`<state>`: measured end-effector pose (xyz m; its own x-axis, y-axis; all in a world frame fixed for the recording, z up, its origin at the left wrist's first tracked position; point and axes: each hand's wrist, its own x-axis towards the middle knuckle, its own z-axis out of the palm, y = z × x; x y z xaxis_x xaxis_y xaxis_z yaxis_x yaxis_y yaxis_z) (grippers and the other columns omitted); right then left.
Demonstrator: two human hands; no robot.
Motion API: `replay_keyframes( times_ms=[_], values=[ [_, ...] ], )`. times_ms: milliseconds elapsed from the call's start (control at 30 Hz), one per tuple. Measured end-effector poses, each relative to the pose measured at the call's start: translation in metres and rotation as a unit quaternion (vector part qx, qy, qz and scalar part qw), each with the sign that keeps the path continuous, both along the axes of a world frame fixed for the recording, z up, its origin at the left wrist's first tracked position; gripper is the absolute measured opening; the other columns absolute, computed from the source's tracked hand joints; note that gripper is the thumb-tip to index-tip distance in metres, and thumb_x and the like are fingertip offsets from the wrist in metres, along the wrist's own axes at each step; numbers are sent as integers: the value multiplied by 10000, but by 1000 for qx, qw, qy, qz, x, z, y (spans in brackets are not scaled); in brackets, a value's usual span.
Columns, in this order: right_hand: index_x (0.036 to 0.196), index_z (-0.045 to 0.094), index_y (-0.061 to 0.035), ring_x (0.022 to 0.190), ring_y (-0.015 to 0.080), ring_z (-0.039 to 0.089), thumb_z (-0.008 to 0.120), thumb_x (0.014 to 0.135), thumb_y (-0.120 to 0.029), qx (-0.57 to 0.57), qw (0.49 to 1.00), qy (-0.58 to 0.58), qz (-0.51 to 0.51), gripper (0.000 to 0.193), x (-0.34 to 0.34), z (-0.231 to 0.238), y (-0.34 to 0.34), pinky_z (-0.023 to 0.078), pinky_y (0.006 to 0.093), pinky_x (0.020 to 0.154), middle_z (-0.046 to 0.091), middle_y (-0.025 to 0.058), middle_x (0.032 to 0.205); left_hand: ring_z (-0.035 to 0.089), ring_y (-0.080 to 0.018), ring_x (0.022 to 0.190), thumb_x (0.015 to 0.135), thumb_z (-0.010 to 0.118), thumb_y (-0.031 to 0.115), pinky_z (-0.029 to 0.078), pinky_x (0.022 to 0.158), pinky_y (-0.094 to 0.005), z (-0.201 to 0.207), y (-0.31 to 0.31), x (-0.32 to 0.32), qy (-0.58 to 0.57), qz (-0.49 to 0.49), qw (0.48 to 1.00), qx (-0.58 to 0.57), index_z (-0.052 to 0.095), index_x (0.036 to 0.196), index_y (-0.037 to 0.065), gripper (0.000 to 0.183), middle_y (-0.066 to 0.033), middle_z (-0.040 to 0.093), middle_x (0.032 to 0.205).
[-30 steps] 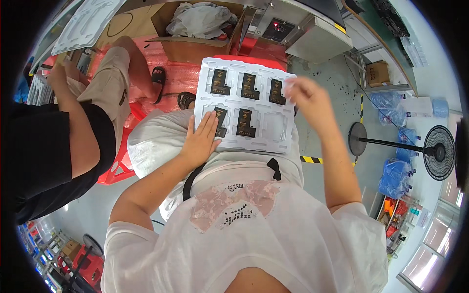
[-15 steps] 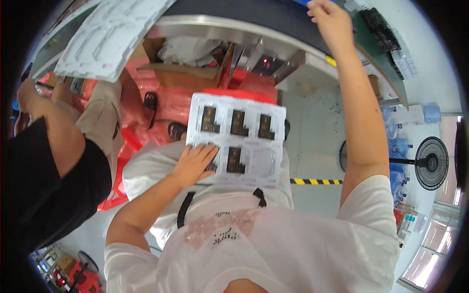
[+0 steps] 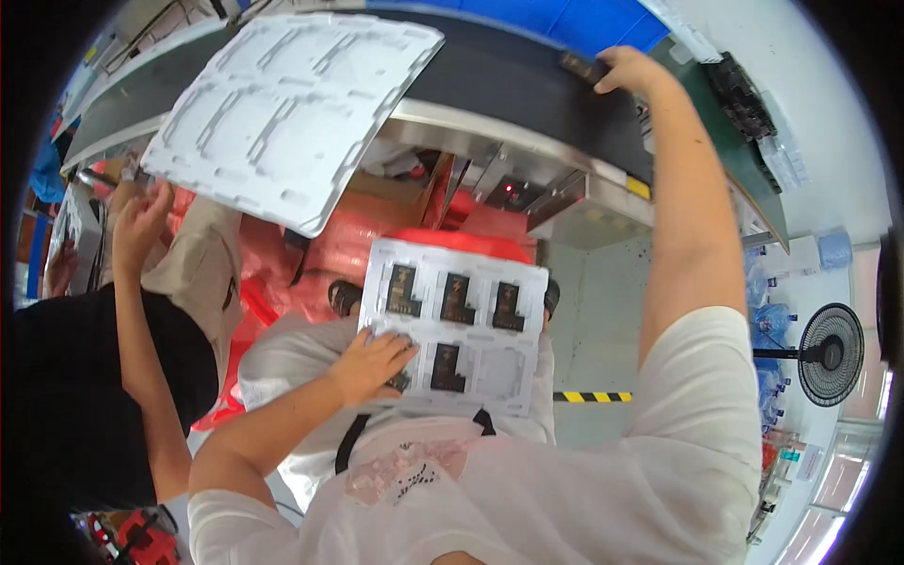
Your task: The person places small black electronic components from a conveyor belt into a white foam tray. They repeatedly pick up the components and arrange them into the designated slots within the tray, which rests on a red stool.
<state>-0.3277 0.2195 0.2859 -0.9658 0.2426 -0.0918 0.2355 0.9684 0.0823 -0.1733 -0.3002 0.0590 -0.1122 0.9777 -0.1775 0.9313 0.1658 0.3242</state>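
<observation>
A white plastic tray point(image 3: 482, 331) lies across my lap. Black L-shaped batteries point(image 3: 457, 298) sit in its three far pockets and in the near middle one; the near right pocket holds none. My left hand point(image 3: 369, 365) lies on the near left pocket, fingers spread, partly covering a dark battery point(image 3: 400, 380) there. Stretched out to the far right, my right hand point(image 3: 629, 73) pinches another black battery point(image 3: 582, 67) by its end, over the dark conveyor belt point(image 3: 499, 71).
A second white tray point(image 3: 292, 113) overhangs the belt's near edge at the left. Blue bins point(image 3: 584, 21) line the far side. Close on my left sits a person in black point(image 3: 85, 395), one hand point(image 3: 141, 226) near that tray. A fan point(image 3: 831, 354) stands at the right.
My right hand now shows a black battery in its fingers over the belt. The view has tilted up, bringing more of the belt and far tray in. The neighbour's arm has moved.
</observation>
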Motion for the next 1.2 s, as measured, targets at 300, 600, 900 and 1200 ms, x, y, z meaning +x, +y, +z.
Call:
replay_keyframes(
  times_ms=[300, 600, 900, 1200],
  values=[
    [662, 572, -52, 535, 86, 478, 662, 769, -412, -265, 905, 317, -99, 386, 184, -22, -134, 355, 247, 510, 519, 15, 560, 419, -268, 1130, 553, 779, 450, 275, 980, -459, -7, 2, 0, -22, 46, 998, 27, 364, 1308, 26, 960, -123, 460, 1177],
    [716, 607, -9, 512, 164, 556, 594, 848, -322, -505, 762, 25, -405, 340, 382, -214, -284, 434, 301, 492, 572, 73, 567, 422, -266, 1118, 558, 789, 384, 298, 952, -460, -9, 5, 21, -3, 171, 981, 88, 452, 1242, 67, 825, -111, 463, 1147],
    [738, 605, -12, 654, 339, 609, 542, 847, -451, -210, 934, 14, -287, 457, 387, -250, -300, 456, 447, 607, 623, 178, 685, 415, -302, 1195, 693, 710, 505, 364, 949, -469, 36, 57, 29, -259, 347, 853, 291, 479, 1207, -30, 778, -191, 460, 1260],
    [1199, 510, -53, 1042, 299, 451, 725, 673, -265, -77, 994, 75, -24, 607, 423, -265, -322, 399, 449, 769, 446, 77, 1253, 434, -333, 1191, 914, 532, 319, 433, 937, -504, 164, 146, -16, -742, 322, 381, 449, 302, 1285, -16, 550, -172, 379, 1280]
  ],
)
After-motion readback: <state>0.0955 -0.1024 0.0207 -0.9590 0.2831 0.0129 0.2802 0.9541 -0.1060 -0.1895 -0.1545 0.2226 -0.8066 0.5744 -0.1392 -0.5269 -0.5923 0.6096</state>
